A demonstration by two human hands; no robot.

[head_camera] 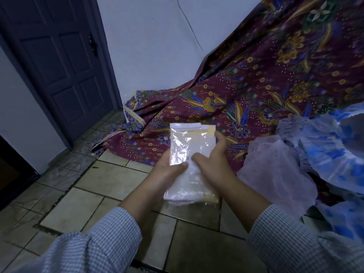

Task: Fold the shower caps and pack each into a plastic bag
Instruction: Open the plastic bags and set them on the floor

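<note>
While the plastic bag (190,154) is held up off the tiled floor (86,196) between both hands, I read its long axis as running away from me, with the flap end and its tan adhesive strip (209,130) farthest out and the closed bottom nearest my wrists. Inside it I can make out a pale, folded shower cap (189,186), bunched mostly toward the near end, though the glare keeps me from seeing how neatly it sits. My left hand (167,171) cups the bag from below on the left edge, thumb laid across the front, so it has hold of the bag. My right hand (211,161) lies along the right edge, fingers nearly straight and reaching up to just beside the strip, thumb pressing the front face; it looks more like flattening than gripping. I judge the flap lies ahead of the right fingertips, so that hand is the nearer one for folding it over and sealing. Off to the right, well apart from the bag, loose blue-patterned caps (332,146) and a pinkish one (275,166) wait on the batik cloth (256,79).
</note>
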